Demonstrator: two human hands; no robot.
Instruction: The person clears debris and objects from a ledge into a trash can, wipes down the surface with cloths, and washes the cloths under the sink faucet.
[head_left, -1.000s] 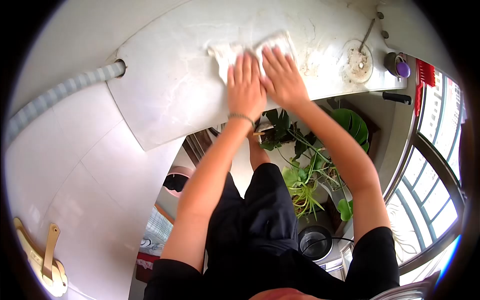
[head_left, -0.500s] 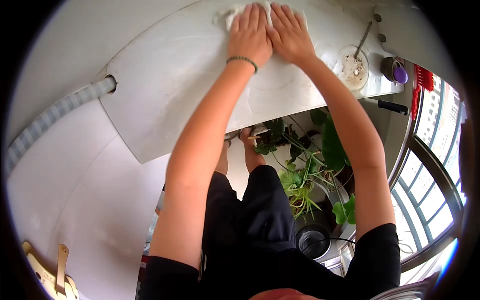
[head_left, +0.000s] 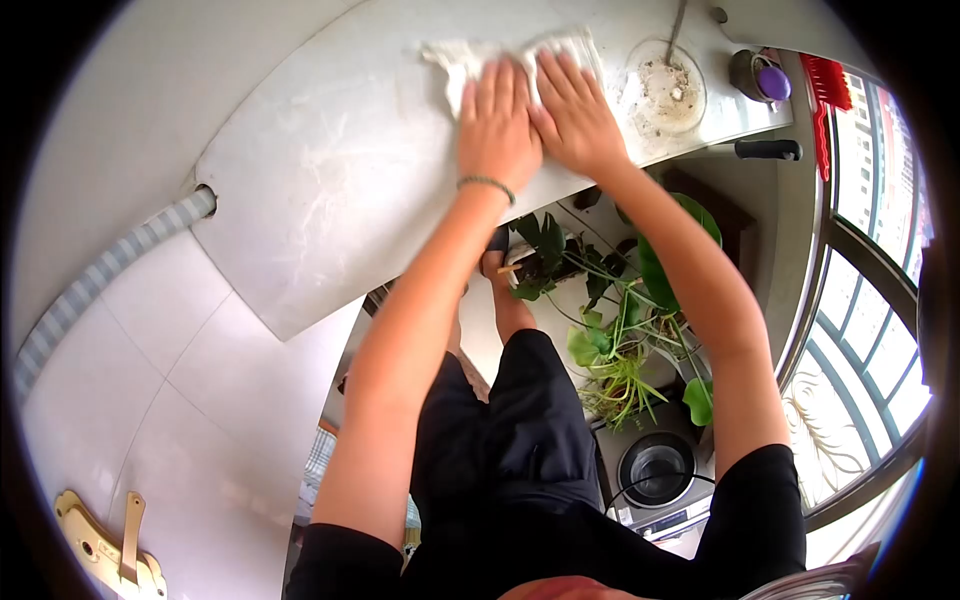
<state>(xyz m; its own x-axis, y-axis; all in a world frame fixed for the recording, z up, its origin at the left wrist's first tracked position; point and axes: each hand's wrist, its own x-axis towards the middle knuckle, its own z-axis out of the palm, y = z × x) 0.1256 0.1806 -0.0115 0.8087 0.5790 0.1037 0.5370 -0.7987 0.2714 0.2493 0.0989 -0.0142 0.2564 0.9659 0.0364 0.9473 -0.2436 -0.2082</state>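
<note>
My left hand point(head_left: 498, 130), with a dark beaded bracelet at the wrist, lies flat on a crumpled white cloth point(head_left: 456, 72). Beside it my right hand point(head_left: 582, 120) presses on the same cloth, fingers stretched out. The thumbs meet or overlap between the hands. Underneath is a pale, smooth slab point(head_left: 320, 160) with faint smears. To the right of my right hand, a round clear dish point(head_left: 655, 105) holds brownish crumbs or residue, with a thin stick leaning in it.
A dark pot with a purple object point(head_left: 772, 82) stands near the slab's right end. A black handle point(head_left: 768, 150) juts out below it. Leafy plants point(head_left: 620, 300) grow under the edge. A striped hose point(head_left: 120, 255) enters a hole at left. Windows line the right.
Both hands and the cloth have slid over the slab toward my body, and more of the cloth shows. The camera view has shifted, bringing the dish nearer to the top.
</note>
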